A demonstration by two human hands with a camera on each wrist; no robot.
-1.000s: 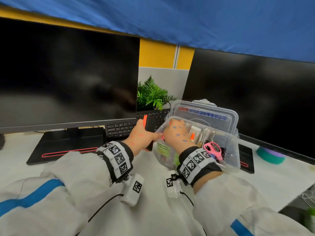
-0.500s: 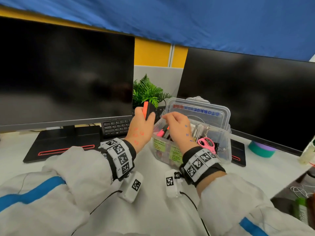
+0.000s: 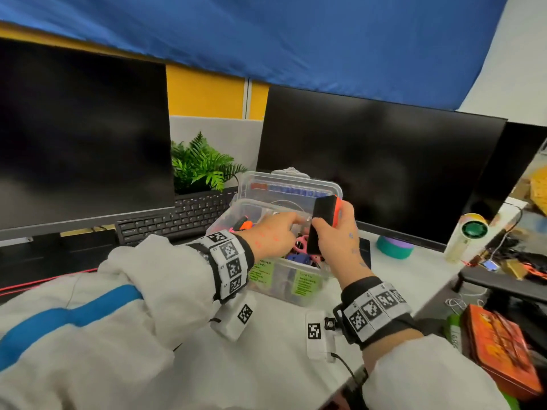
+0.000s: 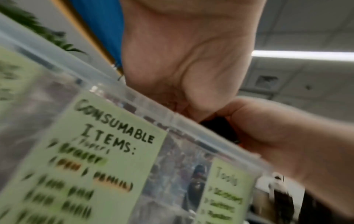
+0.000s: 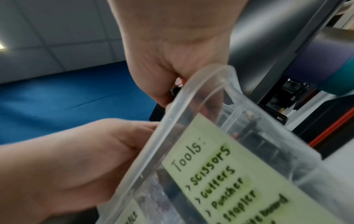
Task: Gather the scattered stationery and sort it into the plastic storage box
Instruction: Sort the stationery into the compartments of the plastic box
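Observation:
The clear plastic storage box [image 3: 281,291] stands open on the white desk, its lid [image 3: 290,187] upright at the back. Green labels on its front wall read "Consumable items" [image 4: 114,151] and "Tools" [image 5: 220,174]. My right hand [image 3: 328,229] grips a black-and-orange block [image 3: 322,214], held upright over the box's right half. My left hand [image 3: 293,221] reaches over the box with fingers stretched toward the block and holds nothing. Pink scissors [image 3: 300,242] and an orange marker [image 3: 245,224] lie inside. Both wrist views hide the fingertips behind the box rim.
A black keyboard [image 3: 174,220] lies left of the box under the left monitor [image 3: 83,137]; a second monitor [image 3: 379,167] stands close behind it. A fern [image 3: 201,167], a teal-and-purple round thing [image 3: 395,250] and a white cylinder [image 3: 467,241] sit nearby. Clutter lies past the desk's right edge.
The black-and-orange block went from my left hand to my right and now hangs over the box's right side. My left hand moved over the box. The view swung right.

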